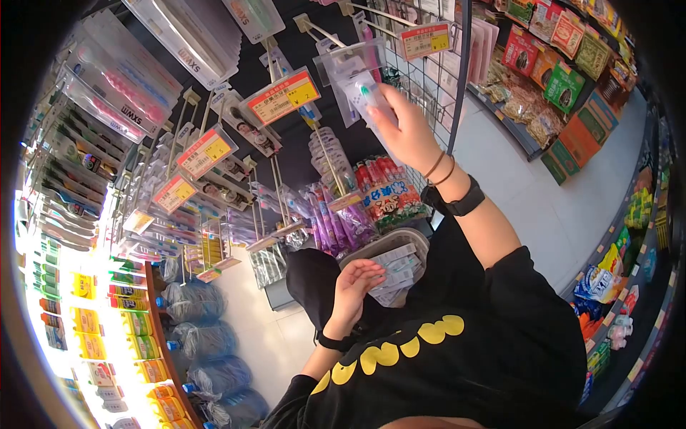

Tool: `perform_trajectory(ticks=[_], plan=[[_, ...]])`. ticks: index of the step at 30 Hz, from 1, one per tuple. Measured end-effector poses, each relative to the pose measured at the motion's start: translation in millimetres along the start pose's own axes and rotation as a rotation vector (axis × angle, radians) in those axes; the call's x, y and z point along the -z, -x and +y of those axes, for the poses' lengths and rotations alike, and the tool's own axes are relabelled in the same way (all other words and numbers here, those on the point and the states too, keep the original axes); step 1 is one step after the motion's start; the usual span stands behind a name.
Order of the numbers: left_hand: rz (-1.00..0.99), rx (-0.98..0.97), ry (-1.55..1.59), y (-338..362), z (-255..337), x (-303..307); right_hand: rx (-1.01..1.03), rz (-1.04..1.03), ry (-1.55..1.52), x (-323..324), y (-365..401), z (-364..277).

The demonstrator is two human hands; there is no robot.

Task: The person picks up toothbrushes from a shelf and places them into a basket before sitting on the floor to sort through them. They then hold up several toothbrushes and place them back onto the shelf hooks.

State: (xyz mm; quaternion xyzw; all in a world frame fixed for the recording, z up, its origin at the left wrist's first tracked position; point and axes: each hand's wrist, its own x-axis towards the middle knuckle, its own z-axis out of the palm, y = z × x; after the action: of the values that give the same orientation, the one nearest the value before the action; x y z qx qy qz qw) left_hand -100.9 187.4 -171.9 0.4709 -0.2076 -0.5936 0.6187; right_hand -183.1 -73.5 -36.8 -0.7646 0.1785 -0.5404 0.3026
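Observation:
My right hand (406,129) is raised to the display rack, its fingers and thumb closed on a clear blister pack (363,91) with something white and green inside. The pack overlaps other clear packaging hanging at the end of a rack hook. Lower down, my left hand (354,289) is by my lap, fingers loosely bent and nothing seen in them. Its fingertips are right at a grey basket (423,242), which holds several flat white and pale green packages (397,267).
Hooks with toothbrush packs (118,86) and price tags (284,96) fill the rack at left. Purple packages (346,223) and red bags (386,182) hang below. Wrapped water jugs (214,343) stand at lower left. Snack shelves (525,136) line the aisle floor (529,207) at right.

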Motion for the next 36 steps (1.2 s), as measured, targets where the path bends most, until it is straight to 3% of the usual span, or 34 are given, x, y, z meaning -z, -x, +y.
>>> perform_trajectory(ticks=[8,14,16,19,22,23,24,27,30,31,36], plan=[[-0.01,-0.07,-0.004,-2.8,-5.5,-2.9,-0.02,-0.037,0.028,-6.4,-16.4,10.1],[0.005,-0.105,-0.018,-0.2,-6.8,0.8,-0.068,0.059,-0.067,-17.7,-21.2,13.4],[0.01,-0.112,0.001,1.6,-7.0,2.0,-0.036,-0.032,0.172,-18.2,-32.8,16.3],[0.01,-0.147,0.053,4.2,-6.1,1.6,-0.105,-0.058,0.231,-32.0,-57.9,44.2],[0.024,-0.212,0.092,9.1,0.2,-0.6,-0.206,-0.166,0.09,-20.6,-67.3,41.7],[0.041,-0.24,0.101,11.6,2.7,0.3,-0.02,0.082,0.145,-27.5,-70.2,63.8],[0.038,-0.248,0.096,12.7,4.1,2.1,-0.013,0.087,0.141,-23.5,-75.8,87.2],[0.043,-0.308,0.075,19.3,4.2,5.1,-0.188,0.295,0.304,-22.9,-94.8,128.0],[0.077,-0.321,0.046,23.8,5.5,6.2,-0.108,0.282,0.509,-26.3,-114.9,141.4],[0.074,-0.299,0.032,25.0,5.5,6.8,-0.243,0.247,0.512,-28.8,-123.2,139.3],[0.087,-0.325,0.028,28.9,-1.9,7.6,-0.269,0.237,0.508,-43.8,-155.1,164.7]])
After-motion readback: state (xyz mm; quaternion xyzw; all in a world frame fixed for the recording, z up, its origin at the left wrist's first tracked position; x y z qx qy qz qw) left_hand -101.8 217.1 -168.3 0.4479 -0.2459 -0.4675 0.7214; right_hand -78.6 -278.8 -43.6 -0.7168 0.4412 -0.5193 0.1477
